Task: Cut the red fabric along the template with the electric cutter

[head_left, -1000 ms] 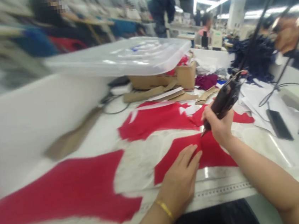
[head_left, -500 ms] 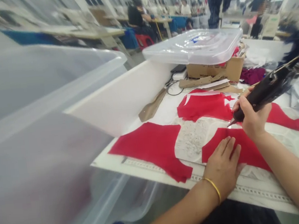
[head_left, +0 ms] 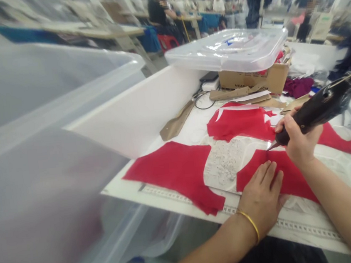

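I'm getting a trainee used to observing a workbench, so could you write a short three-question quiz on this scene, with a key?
1. Open question: Which of the person's hands grips the pointed black handheld tool?

2. True or false: The fingers of the left hand rest on a flat red fabric piece.

3. Multiple choice: What colour is the crumpled cloth just right of the brown cardboard box?
A) Yellow
B) Purple
C) Green

Key:
1. The right hand.
2. True.
3. B.
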Tool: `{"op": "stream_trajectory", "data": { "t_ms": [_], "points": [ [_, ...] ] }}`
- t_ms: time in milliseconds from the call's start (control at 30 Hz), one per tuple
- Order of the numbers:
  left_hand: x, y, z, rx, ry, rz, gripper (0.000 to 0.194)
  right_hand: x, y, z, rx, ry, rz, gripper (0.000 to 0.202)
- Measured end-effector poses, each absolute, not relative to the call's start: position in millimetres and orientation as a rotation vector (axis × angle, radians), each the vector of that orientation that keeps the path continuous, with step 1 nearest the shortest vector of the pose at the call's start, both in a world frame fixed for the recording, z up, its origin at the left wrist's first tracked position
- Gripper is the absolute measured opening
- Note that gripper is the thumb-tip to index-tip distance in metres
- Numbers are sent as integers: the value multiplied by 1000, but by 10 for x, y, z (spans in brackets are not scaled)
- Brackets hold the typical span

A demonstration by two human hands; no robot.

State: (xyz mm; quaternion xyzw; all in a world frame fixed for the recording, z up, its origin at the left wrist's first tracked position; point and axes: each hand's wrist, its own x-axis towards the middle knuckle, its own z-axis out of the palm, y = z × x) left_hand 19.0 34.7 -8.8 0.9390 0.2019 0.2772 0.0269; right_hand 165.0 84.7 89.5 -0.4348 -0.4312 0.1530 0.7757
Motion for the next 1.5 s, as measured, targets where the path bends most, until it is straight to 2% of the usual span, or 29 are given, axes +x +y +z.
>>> {"op": "stream_trajectory", "data": {
  "t_ms": [333, 633, 1133, 1500],
  "points": [
    [234, 352, -14, 2927, 615, 866, 55, 1798, 767, 934, -905, -948, 263, 27],
    [212, 339, 21, 2907, 599, 848, 53, 1928, 725, 893, -912, -907, 244, 31],
    [193, 367, 131, 2895, 394, 870, 55, 2009, 675, 921, -917, -952, 154, 13],
    [180, 367, 130, 2899, 295, 861, 61, 2171, 599, 909, -977, -893, 124, 26]
  ]
}}
